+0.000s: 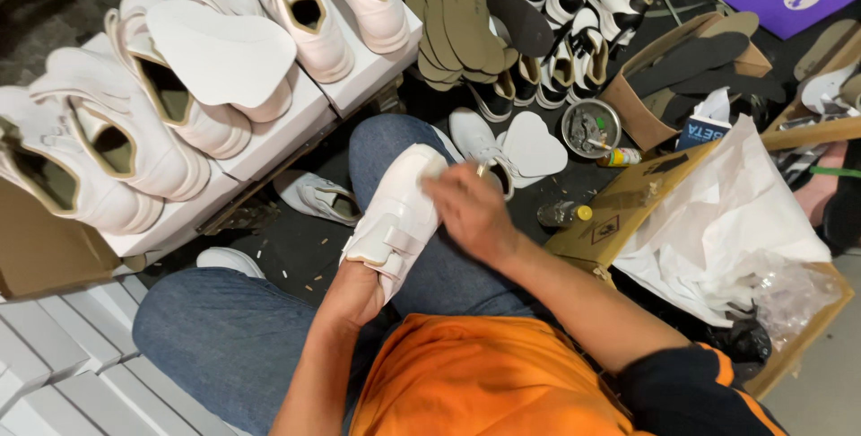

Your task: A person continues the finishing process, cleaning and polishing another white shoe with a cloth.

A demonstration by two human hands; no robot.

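Observation:
A white strap-fastened shoe [397, 217] rests on my blue-jeaned knee in the middle of the head view. My left hand [352, 293] is pushed into its heel opening from below and holds it up. My right hand [468, 210] lies against the shoe's toe side with its fingers closed on something thin that barely shows near the fingertips; I cannot tell what it is.
Several white shoes [134, 131] and loose insoles stand on white boxes [269, 144] at left. Black-and-white shoes [574, 32] and olive insoles [453, 14] lie ahead. A small round tin [591, 127], a small bottle [562, 213], cardboard boxes [628, 203] and white paper [726, 221] sit at right.

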